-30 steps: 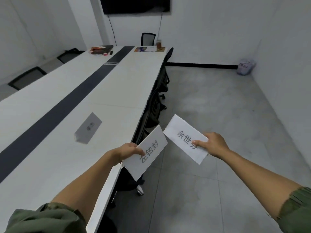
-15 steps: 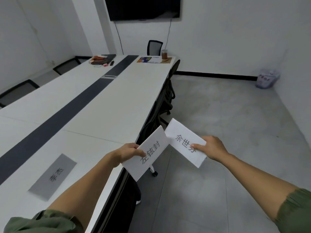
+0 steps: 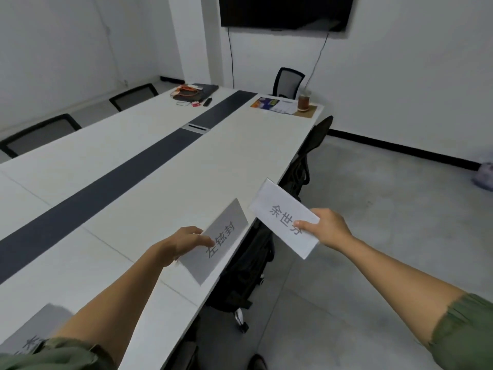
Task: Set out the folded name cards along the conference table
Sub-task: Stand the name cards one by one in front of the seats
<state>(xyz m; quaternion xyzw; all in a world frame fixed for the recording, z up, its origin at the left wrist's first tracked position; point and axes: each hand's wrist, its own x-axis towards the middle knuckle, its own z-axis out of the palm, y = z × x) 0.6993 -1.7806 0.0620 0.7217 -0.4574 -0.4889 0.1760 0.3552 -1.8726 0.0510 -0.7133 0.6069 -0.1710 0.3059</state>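
My left hand (image 3: pixel 186 244) grips a folded white name card (image 3: pixel 217 243) printed with dark characters, held low over the near right edge of the long white conference table (image 3: pixel 138 188). My right hand (image 3: pixel 328 228) holds a second folded name card (image 3: pixel 284 217) out past the table edge, above the floor. A third name card (image 3: pixel 34 329) stands on the table at the bottom left, partly hidden by my left sleeve.
A dark strip (image 3: pixel 106 193) runs down the table's middle. Black chairs (image 3: pixel 245 273) are tucked under its right side; others stand at the left and far end. A cup (image 3: pixel 304 101), papers (image 3: pixel 274 105) and an orange item (image 3: pixel 186 90) lie at the far end.
I have walked forward along the table. My left hand has brought its card from beyond the edge to over the tabletop. The standing card has slid to the bottom left of view.
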